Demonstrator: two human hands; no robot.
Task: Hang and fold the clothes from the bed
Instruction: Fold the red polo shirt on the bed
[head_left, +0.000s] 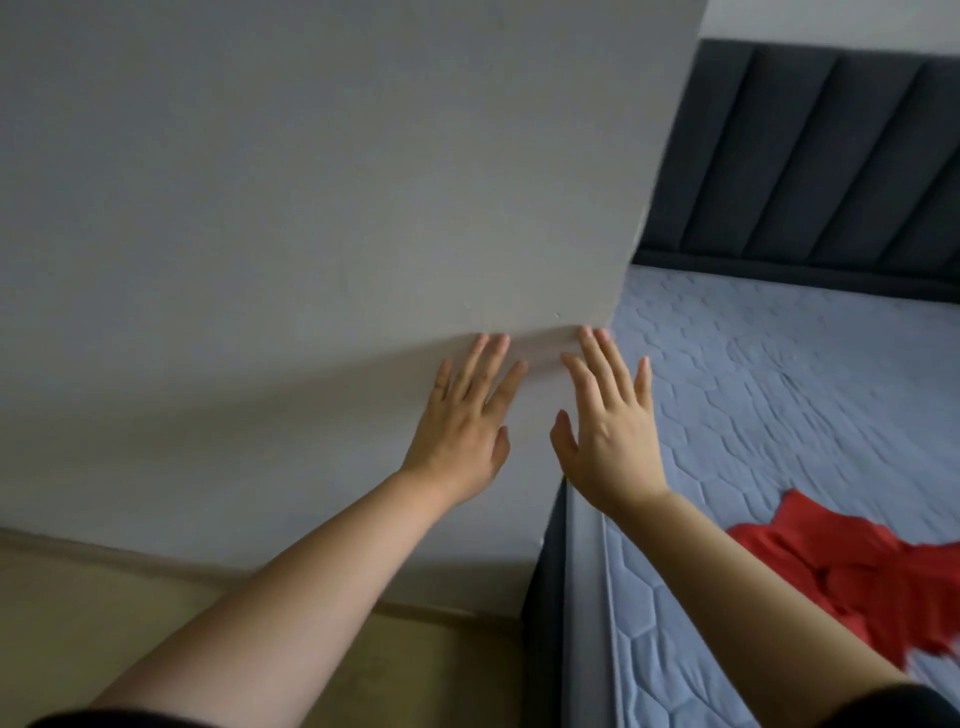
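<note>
dim, soft light | motion blur thruout | wide-angle bend at edges

Both bare arms reach forward. The left hand and right hand are spread flat, fingers straight, seemingly holding nothing.

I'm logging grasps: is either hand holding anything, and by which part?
Nothing is held. The left hand and right hand are both open and empty; the red garment lies apart on the mattress.

Left hand and right hand: bare, as are both forearms along their whole visible length. Left sleeve: black fabric, only its edge showing at the bottom of the view. Right sleeve: same black fabric, short cut.
</note>
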